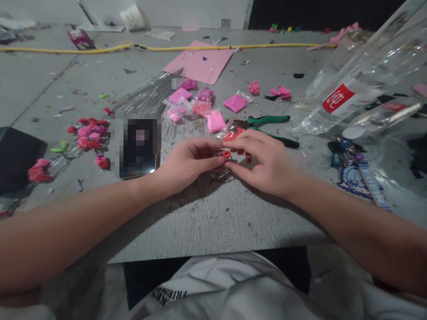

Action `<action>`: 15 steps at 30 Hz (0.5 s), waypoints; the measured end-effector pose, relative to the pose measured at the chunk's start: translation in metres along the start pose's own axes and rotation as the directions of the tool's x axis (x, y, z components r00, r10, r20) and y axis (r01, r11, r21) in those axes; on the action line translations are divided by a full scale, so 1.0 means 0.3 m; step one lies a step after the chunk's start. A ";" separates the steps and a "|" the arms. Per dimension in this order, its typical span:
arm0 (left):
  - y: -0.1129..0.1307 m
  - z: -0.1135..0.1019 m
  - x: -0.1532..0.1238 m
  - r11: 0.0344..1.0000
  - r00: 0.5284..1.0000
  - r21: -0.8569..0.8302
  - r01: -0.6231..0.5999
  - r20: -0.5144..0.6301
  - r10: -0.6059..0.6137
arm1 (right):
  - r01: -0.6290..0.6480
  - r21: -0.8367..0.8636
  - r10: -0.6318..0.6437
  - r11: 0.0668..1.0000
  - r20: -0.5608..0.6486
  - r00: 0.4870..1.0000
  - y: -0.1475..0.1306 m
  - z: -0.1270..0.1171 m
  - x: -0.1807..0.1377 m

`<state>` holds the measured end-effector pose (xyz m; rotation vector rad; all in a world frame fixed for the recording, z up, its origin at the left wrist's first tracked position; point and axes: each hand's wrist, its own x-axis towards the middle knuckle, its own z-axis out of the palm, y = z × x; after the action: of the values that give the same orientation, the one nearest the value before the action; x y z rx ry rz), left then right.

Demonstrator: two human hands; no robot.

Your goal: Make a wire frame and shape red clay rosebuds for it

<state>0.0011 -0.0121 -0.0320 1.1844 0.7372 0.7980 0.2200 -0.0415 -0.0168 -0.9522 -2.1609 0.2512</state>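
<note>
My left hand [187, 162] and my right hand [263, 162] meet at the middle of the grey table [207, 222]. Between their fingertips sits a tiny red clay piece [227, 154], pinched from both sides, with a clear plastic wrapper [220, 171] under it. Just behind the hands lie several small bags of pink clay [215, 121] and a red bag [233, 133].
Green-handled pliers [270, 120] lie behind my right hand. A clear bottle [353, 84] lies on its side at the right, keys with a charm [353, 173] below it. Finished pink and red clay flowers [88, 133] sit left, beside a phone [138, 146]. A pink sheet [200, 62] lies farther back.
</note>
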 end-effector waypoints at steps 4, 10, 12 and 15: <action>-0.005 -0.006 0.002 0.999 1.000 -0.045 0.014 -0.017 -0.015 | -0.021 0.011 0.022 1.000 -0.044 0.999 0.006 -0.018 0.003; 0.000 -0.004 0.000 0.998 1.000 -0.053 0.022 -0.009 -0.022 | -0.079 0.076 0.079 0.994 0.004 0.997 0.005 -0.012 0.003; 0.003 0.001 -0.002 0.999 1.000 -0.036 0.022 -0.017 -0.022 | -0.114 0.103 0.111 0.988 0.027 0.993 0.001 -0.010 0.002; 0.008 0.009 -0.005 1.000 0.999 0.003 0.024 -0.037 -0.024 | -0.169 0.139 0.164 0.976 0.052 0.985 -0.005 -0.012 0.003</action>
<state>0.0022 -0.0144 -0.0290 1.1644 0.7817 0.8006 0.2214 -0.0424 -0.0131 -1.0538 -2.0696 0.5045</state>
